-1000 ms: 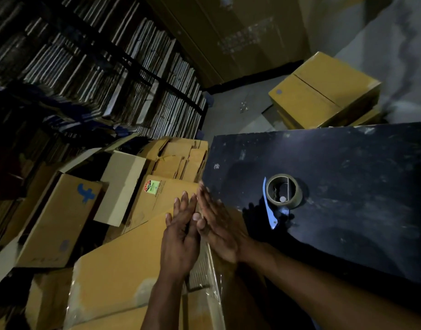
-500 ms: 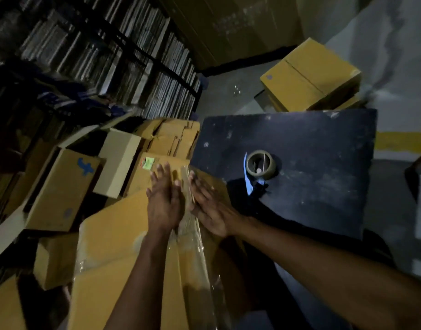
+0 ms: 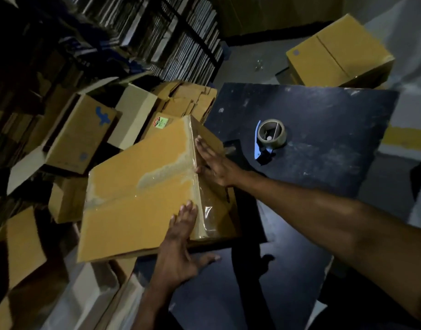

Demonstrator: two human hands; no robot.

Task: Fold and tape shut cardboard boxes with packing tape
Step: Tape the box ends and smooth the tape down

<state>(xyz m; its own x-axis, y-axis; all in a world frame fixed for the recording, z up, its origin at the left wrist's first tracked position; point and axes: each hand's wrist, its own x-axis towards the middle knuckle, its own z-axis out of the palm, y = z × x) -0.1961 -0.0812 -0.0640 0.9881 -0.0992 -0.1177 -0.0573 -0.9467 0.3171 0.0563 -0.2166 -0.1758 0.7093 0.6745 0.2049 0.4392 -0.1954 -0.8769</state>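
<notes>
The taped cardboard box (image 3: 143,194) sits tilted at the table's nine o'clock edge, part of it overhanging the dark table (image 3: 323,144) and the rest leaning out over the loose boxes below. Clear packing tape (image 3: 166,170) runs along the centre seam of its broad yellow face and wraps over the edge nearest the person, where it shines and wrinkles.

The left hand (image 3: 178,248) lies at the box's six o'clock corner with fingers straight and spread, palm pressing flat on the yellow face and the taped edge. The right hand (image 3: 214,160) is at the box's three o'clock side, fingers straight and together, pushing flat against the side panel where the tape comes over. Neither hand curls round anything; both are simply pressing.

The tape dispenser (image 3: 270,136) rests apart on the table, at about two o'clock from the box, untouched.

The step in hand looks like rubbing the tape ends down. To do it well, the person should steady the box first, since it appears poorly supported at the table edge, then sweep each palm outward from the seam so trapped air moves to the tape's end. The wrinkled patch by the near corner probably needs the firmest pressure, though the dim light makes it hard to tell whether it is a loose flap or only glare.
</notes>
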